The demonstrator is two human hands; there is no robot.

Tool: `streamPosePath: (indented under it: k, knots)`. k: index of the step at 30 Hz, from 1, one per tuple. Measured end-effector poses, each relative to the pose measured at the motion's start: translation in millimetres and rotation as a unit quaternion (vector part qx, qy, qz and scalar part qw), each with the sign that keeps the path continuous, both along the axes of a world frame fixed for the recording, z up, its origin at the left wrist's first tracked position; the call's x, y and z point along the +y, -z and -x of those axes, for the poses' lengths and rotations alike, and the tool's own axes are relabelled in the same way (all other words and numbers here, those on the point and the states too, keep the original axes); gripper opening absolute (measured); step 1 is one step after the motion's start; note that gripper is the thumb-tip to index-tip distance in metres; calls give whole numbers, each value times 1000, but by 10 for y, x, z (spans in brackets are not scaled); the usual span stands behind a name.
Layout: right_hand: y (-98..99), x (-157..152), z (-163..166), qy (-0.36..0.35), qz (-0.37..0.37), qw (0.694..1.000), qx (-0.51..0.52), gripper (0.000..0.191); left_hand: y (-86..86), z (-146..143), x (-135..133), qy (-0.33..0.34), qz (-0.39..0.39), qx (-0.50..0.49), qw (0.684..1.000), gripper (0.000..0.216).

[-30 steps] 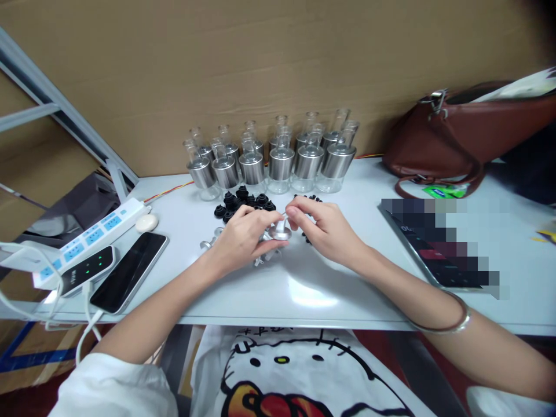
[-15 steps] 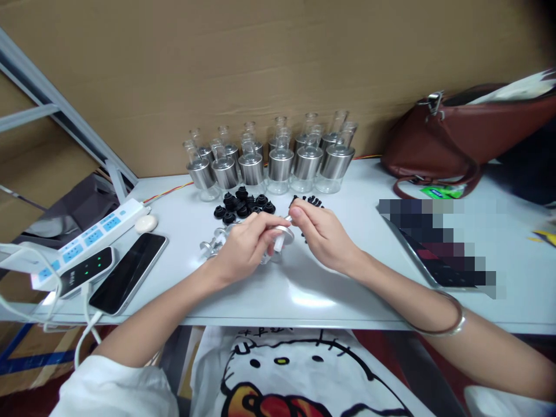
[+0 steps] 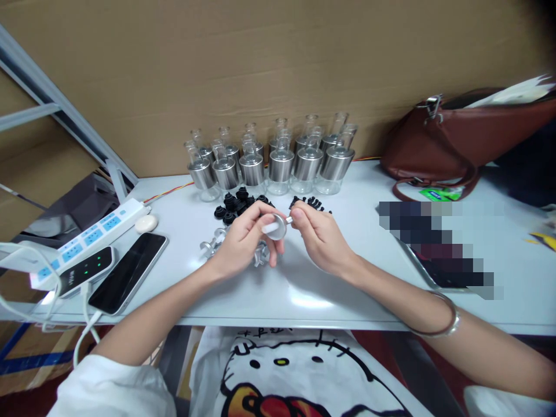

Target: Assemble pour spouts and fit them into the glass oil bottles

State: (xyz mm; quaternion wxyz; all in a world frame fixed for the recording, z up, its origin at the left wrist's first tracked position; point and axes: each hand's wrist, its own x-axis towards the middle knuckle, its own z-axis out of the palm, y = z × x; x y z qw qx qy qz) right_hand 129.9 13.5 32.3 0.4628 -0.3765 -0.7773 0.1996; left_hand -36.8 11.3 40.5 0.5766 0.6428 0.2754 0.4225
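My left hand is closed round a small silver metal cap with a short stem, held just above the white table. My right hand pinches the stem end of the same cap from the right. Under my left hand lie more silver cap parts. Black rubber stoppers are heaped just behind my hands, with a smaller black pile to the right.
Two rows of glass bottles with silver collars stand at the back against a cardboard wall. A phone, power bank and power strip lie at left. A brown bag and a blurred-out dark flat object sit at right.
Both hands have lifted the silver cap slightly and turned it, so its round face now tilts towards the camera. The hands have drawn a little closer together.
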Motion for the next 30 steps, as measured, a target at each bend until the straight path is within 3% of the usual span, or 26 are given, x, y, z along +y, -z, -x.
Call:
streamPosePath:
  k: [10,16,20,23,26,30]
  knots:
    - [52,82,-63,4,-192,979,-60,31,-35,21,62,86,154,-70,982,29]
    - [65,107,-90,-20,-306,950,-63,27,-30,33,33,138,247,-126,951,9]
    - [27,122,-133,-16,-343,936,-79,17,-9,68,82,110,274,-144,944,19]
    - [-30,155,-188,-1,-302,950,-80,9,-26,92,131,56,278,-149,947,23]
    - [-86,239,-295,-29,-192,972,-133,8,-42,100,158,20,269,-149,951,24]
    - [-101,396,-481,-57,-44,967,-243,7,-27,100,178,-18,259,-152,954,23]
